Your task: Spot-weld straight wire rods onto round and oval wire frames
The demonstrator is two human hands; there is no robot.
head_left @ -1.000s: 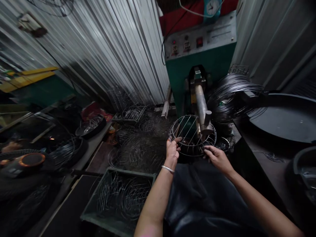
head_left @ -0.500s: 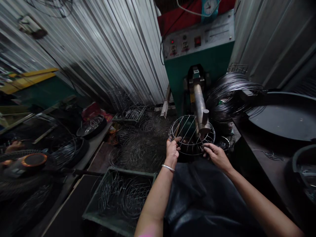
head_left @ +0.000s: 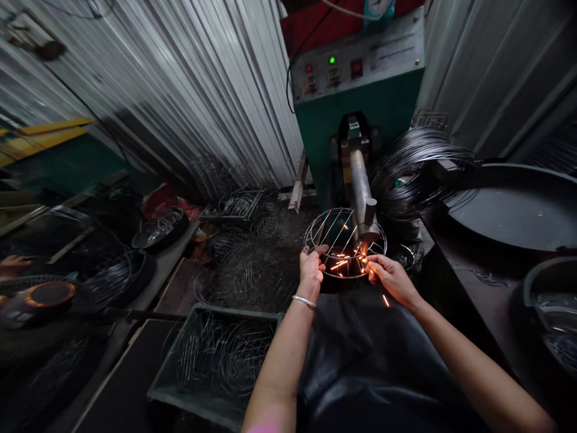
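A round wire rack (head_left: pixel 336 231) sits under the steel arm (head_left: pixel 360 192) of a green welding machine (head_left: pixel 356 102). My left hand (head_left: pixel 312 267) grips the rack's near left rim, fingers curled round the wire. My right hand (head_left: pixel 391 278) pinches the rim at the near right, close to the arm's tip. Orange sparks (head_left: pixel 347 260) fly from the spot between my hands, and a green lamp (head_left: pixel 332 59) on the machine's panel is lit. A dark apron (head_left: pixel 365 367) covers my lap.
A green crate (head_left: pixel 216 358) of finished wire racks stands at lower left. Coils of black wire (head_left: pixel 419 171) hang right of the machine. Wire pieces litter the floor (head_left: pixel 252 264). A dark round pan (head_left: pixel 518 207) lies at right. Another person's hand (head_left: pixel 11 264) shows at far left.
Sparks have burst out at the rack under the arm's tip and the panel's green lamp has come on. Both hands keep their hold on the rim.
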